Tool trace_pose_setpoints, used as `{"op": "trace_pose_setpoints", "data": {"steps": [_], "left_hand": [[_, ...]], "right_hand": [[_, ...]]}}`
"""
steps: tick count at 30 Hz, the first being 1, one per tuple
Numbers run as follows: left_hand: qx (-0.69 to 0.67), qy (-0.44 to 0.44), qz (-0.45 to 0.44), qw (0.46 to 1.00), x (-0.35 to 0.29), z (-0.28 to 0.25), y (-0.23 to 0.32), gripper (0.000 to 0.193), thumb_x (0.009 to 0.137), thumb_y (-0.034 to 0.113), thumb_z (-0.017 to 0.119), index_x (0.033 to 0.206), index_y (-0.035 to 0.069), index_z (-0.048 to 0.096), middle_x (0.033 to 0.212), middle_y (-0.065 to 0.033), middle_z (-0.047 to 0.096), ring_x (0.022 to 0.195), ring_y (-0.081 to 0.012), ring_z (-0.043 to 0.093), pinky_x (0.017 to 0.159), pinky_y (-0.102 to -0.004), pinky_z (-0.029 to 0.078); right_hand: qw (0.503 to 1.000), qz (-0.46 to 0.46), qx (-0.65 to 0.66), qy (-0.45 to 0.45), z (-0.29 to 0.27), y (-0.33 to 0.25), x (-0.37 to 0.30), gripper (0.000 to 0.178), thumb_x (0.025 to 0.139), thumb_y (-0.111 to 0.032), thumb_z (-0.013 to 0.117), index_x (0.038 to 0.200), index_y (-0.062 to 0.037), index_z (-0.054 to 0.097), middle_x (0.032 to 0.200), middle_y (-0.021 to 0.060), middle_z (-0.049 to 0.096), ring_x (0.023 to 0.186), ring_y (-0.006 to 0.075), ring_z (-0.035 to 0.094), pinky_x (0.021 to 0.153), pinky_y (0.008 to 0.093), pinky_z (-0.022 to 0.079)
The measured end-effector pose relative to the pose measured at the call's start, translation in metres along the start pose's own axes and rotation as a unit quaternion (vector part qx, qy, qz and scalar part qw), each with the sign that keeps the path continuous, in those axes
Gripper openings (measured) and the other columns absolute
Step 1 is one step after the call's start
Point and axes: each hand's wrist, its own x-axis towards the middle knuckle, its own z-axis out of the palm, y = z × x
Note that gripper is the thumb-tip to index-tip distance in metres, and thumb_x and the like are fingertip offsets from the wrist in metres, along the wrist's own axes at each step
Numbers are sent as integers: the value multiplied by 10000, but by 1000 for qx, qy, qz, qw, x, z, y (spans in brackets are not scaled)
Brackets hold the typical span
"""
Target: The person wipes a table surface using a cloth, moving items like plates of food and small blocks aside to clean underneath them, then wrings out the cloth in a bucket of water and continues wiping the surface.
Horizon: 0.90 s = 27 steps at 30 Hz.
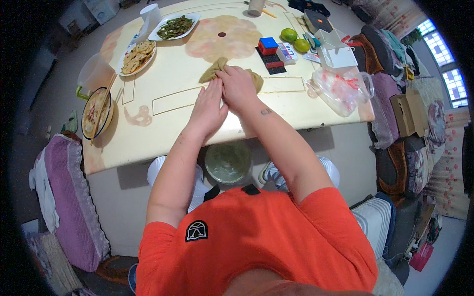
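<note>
A crumpled olive-tan cloth (213,70) lies on the cream table, its other end showing past the far side of my right hand (238,89). That hand presses down on the cloth, its fingers bent over it. My left hand (208,107) rests just left of it, fingers stretched out and side by side. Its fingertips reach the near edge of the cloth and touch the right hand. Part of the cloth is hidden beneath the right palm.
At left stand a bowl (90,112) with chopsticks across it, a clear pitcher (95,71) and a plate of sliced food (137,57). Green vegetables fill a white dish (195,23) farther back. Limes (289,35), a red-and-blue box (267,46) and a plastic bag (340,91) occupy the right.
</note>
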Motion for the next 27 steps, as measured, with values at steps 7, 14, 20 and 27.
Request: {"op": "trace_pose_setpoints", "data": {"steps": [7, 14, 20, 27], "left_hand": [[11, 43, 6, 999, -1, 8, -5, 574, 894, 131, 488, 1414, -43, 319, 1471, -234, 339, 1403, -337, 278, 1166, -450, 192], [37, 83, -28, 995, -24, 8, -14, 526, 887, 50, 441, 1401, -22, 357, 1448, -233, 374, 1390, -338, 304, 1165, -452, 205], [23, 89, -17, 996, -27, 8, -10, 519, 883, 14, 413, 1397, -29, 358, 1444, -241, 377, 1379, -342, 321, 1160, -456, 217], [10, 102, -29, 994, -23, 8, -11, 526, 875, -4, 395, 1395, -53, 339, 1426, -274, 375, 1362, -376, 334, 1143, -482, 235]], "right_hand": [[1000, 16, 14, 15, -9, 4, -4, 310, 778, -163, 608, 1066, -47, 613, 1028, 129, 620, 1000, 317, 569, 852, 422, 449], [992, -44, 65, -96, -72, -31, -78, 338, 748, -108, 649, 1072, -29, 597, 1080, 158, 584, 1036, 352, 549, 877, 429, 440], [995, -15, 81, -62, -63, -33, -75, 318, 725, -75, 653, 1041, -47, 627, 1133, 165, 548, 1067, 371, 525, 902, 448, 433], [999, 19, -23, 23, 12, -10, 10, 195, 765, -129, 623, 952, -93, 668, 1028, 103, 592, 993, 316, 535, 842, 422, 432]]}}
